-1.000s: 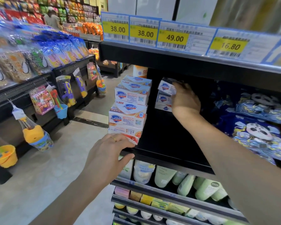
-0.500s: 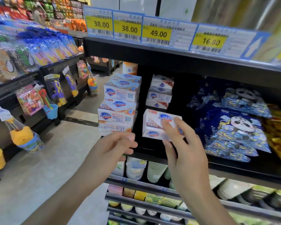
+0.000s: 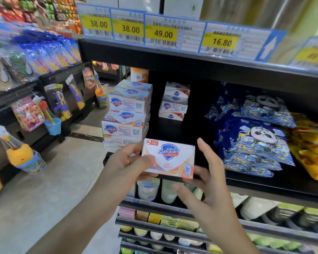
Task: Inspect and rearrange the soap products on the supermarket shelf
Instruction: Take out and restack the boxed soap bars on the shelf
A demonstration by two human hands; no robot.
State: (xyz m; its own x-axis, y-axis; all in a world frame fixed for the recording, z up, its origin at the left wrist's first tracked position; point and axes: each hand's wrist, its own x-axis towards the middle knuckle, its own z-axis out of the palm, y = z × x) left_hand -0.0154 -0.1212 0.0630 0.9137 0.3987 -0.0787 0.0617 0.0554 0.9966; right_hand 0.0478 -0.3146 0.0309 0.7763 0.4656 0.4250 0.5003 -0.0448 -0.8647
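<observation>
- Shelf (image 3: pixel 200 125): black bay, beyond and above both hands; its front edge runs across just behind them.
- Tall stack (image 3: pixel 127 114) of Safeguard soap boxes: up and left of the left hand, at the shelf's open end, nearest that hand. Stack looks slightly uneven.
- Short stack (image 3: pixel 174 101) of smaller soap boxes: straight up and farther back from the hands, deep in the bay; bare shelf lies between it and the hands.
- Held soap box (image 3: pixel 168 158): between the two hands, in front of the shelf edge, printed face toward the camera, long axis running left-right and tilted a little down to the right.
- Left hand (image 3: pixel 127 167): pinches the box's left end, thumb on the front face.
- Right hand (image 3: pixel 207 182): cups the right end from below and behind, fingers loosely spread.
- Judgement: inspection step; either stack is a short reach forward and up.
</observation>
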